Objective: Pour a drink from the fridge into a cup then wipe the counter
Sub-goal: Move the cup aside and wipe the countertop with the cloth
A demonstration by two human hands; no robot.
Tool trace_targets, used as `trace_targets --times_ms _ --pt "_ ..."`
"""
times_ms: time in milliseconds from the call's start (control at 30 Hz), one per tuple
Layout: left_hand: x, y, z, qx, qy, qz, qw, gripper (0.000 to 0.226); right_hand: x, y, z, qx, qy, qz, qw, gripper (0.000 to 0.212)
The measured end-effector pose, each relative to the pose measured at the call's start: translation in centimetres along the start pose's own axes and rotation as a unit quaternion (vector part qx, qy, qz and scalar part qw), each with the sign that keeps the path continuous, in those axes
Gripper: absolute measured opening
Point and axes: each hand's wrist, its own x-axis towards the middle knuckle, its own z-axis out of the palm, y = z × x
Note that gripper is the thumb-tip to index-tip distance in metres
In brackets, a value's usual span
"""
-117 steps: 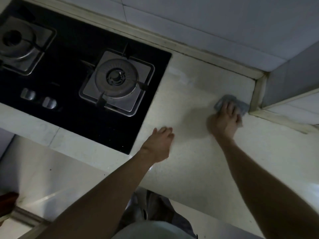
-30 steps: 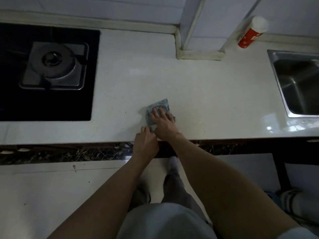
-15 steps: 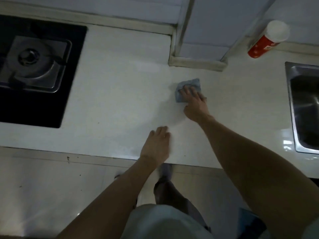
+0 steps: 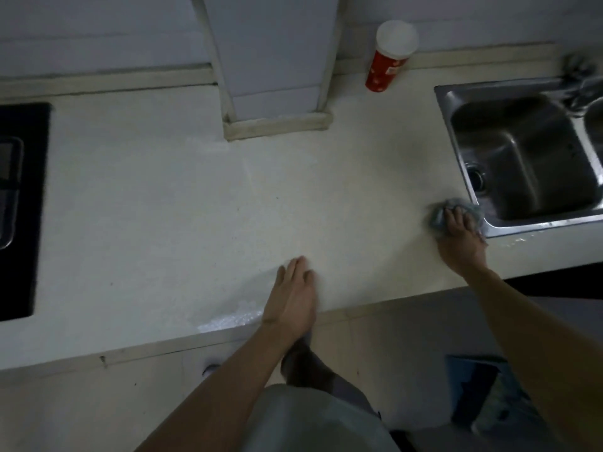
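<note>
The right arm reaches out long to the right, and the right hand point(image 4: 461, 236) lies palm down on the worktop point(image 4: 163, 223) at the near left corner of the sink point(image 4: 445, 106). Its fingers point(image 4: 456, 216) are laid over the top of the cloth point(image 4: 437, 220) and press it to the surface rather than clench it. The left hand point(image 4: 292, 295) rests flat by the near edge, about the middle of the worktop. Its fingers point(image 4: 295, 269) are released, close together and pointing to the far side, with nothing under them but the worktop itself. A wet sheen point(image 4: 228, 318) shows just left of its wrist.

The grey-blue cloth is bunched beneath the right fingers. It bulges out to their left, right and far side, and its right part touches the sink's steel rim.

Half a second ago the cloth was under the same hand in the middle of the worktop, just before the foot of the tiled column point(image 4: 270, 60). Now it is well to the right of there, by the sink. The left hand is laid flat near the edge as before. The view has swung right: the hob point(image 4: 23, 207) is cut off at the left, and more of the sink basin shows. The red cup point(image 4: 386, 65) stands by the far wall as it did.
</note>
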Motion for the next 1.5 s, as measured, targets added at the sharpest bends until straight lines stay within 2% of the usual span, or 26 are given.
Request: trace_targets --times_ms 200,333,433,533,633,733,867,1000,1100,1200,1300,1400,1500 --pt "-0.5 -1.7 0.2 -0.028 0.0 0.016 0.999 0.047 -4.8 -3.9 2.1 0.041 0.01 0.112 0.993 0.065" --pt "-1.8 -2.8 0.6 -0.022 0.003 0.011 1.0 0.043 -6.6 -9.7 2.8 0.047 -0.014 0.091 0.995 0.067" --pt "-2.9 -3.8 0.6 -0.022 0.006 -0.009 1.0 0.041 -7.7 -15.7 3.3 0.055 -0.03 0.005 0.998 0.071" --pt "-4.6 -5.1 0.3 -0.023 0.006 -0.04 0.999 0.045 -8.5 -22.6 3.6 0.055 -0.068 -0.125 0.988 0.076" --pt "-6.3 -6.5 0.1 -0.041 0.015 -0.085 0.995 0.043 -9.4 -29.4 3.7 0.014 -0.129 -0.265 0.956 0.074" --pt "-7.5 -7.5 0.5 -0.05 0.018 -0.109 0.993 0.048 -11.1 -34.4 4.9 -0.027 -0.141 -0.385 0.912 0.072" --pt "-8.3 -7.8 1.0 -0.084 0.04 -0.115 0.989 0.038 -13.7 -35.5 7.1 -0.02 -0.14 -0.51 0.848 0.071" --pt "-8.3 -7.9 0.6 -0.09 0.041 -0.11 0.989 0.036 -12.1 -31.3 6.6 -0.025 -0.129 -0.559 0.818 0.068" --pt "-8.2 -7.6 0.6 -0.068 0.041 -0.112 0.99 0.031 -9.4 -25.6 5.7 0.0 -0.091 -0.527 0.845 0.066" --pt "-7.9 -7.3 0.7 -0.065 0.04 -0.127 0.989 0.025 -7.5 -19.1 4.7 0.018 -0.053 -0.433 0.9 0.058" --pt "-7.8 -7.4 1.1 -0.071 0.049 -0.121 0.989 0.023 -8.1 -14.1 4.1 0.041 -0.015 -0.345 0.938 0.054" --pt "-8.2 -8.0 1.6 -0.085 0.06 -0.111 0.988 0.022 -11.6 -13.0 4.8 0.055 0.014 -0.242 0.969 0.057" --pt "-9.4 -8.6 1.8 -0.101 0.065 -0.103 0.987 0.026 -15.8 -15.3 6.7 0.071 0.018 -0.162 0.984 0.068"
